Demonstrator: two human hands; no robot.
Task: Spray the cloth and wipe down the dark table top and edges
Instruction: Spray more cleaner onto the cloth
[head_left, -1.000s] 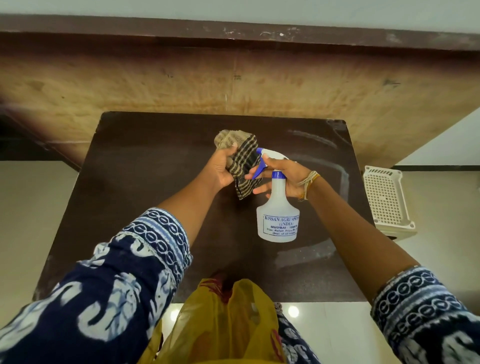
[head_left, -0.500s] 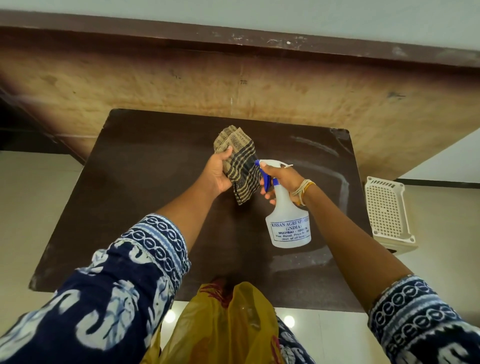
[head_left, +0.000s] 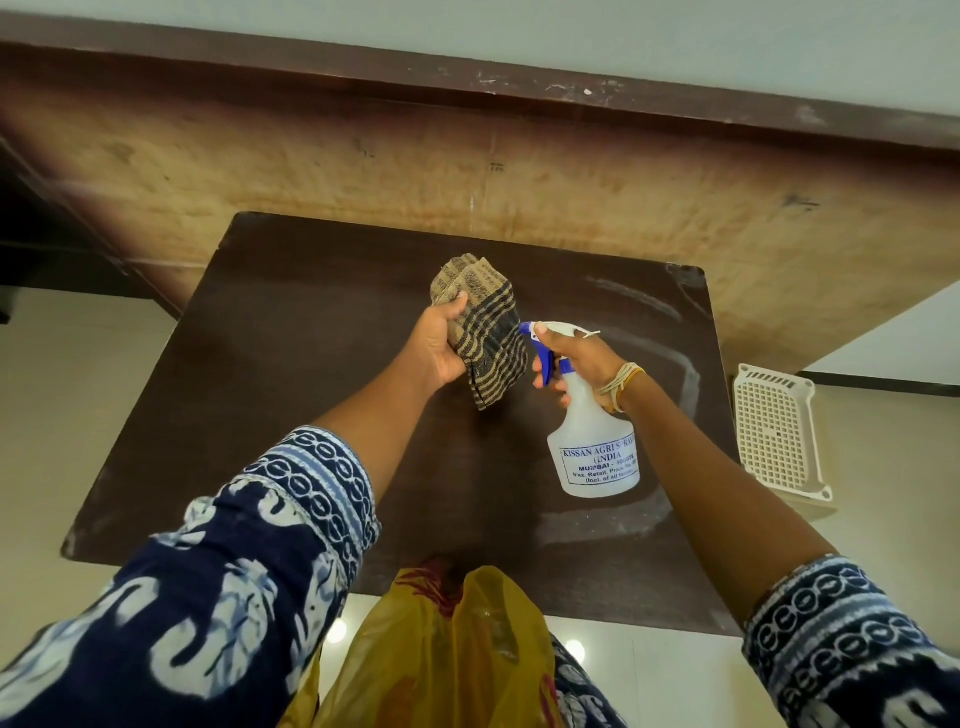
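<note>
Head camera, looking down: a person in blue-and-white patterned sleeves stands at a dark tabletop, both hands raised above its middle. The left hand is wrapped around a bunched, checked cloth, holding it upright in the air. The right hand is closed round the neck of a white spray bottle, fingers on the blue trigger, with the nozzle aimed at the cloth from just beside it. Pale streaks mark the right part of the tabletop, and a white perforated basket sits on the floor off the right edge.

Wiping has, by the look of it, not begun; the spraying comes first. The risks lie mostly in aim and amount. A nozzle pointing slightly off could send mist past the narrow bundle onto the wooden panel behind or onto the holding fingers. Bunched as it is, the cloth may wet only on one face, leaving dry folds that smear rather than clean. Too many squeezes could make it drip and leave fresh streaks like those already showing.
</note>
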